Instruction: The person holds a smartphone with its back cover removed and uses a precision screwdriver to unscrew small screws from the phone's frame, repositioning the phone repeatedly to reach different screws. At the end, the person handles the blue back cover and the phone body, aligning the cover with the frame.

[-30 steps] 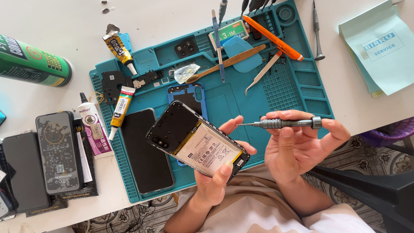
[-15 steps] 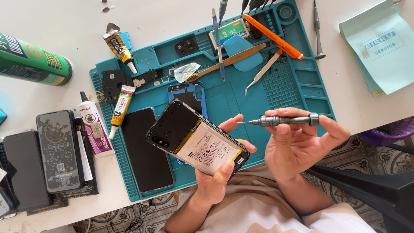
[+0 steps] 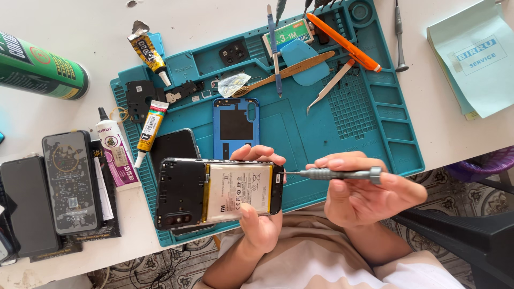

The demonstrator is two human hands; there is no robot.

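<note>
Gripping opened phone in left hand; right hand pinching screwdriver at its edge.

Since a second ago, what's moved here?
The left hand turned the opened phone from tilted to level. The right hand brought the screwdriver tip to the phone's right end. Both grips held; tools on the teal mat stayed put.

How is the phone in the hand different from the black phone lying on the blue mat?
The opened phone is held up in the left hand; the black phone lies flat on the mat. The opened phone has no back cover, so its battery shows; the black phone shows only a smooth dark surface. Both are dark, flat rectangles.
</note>
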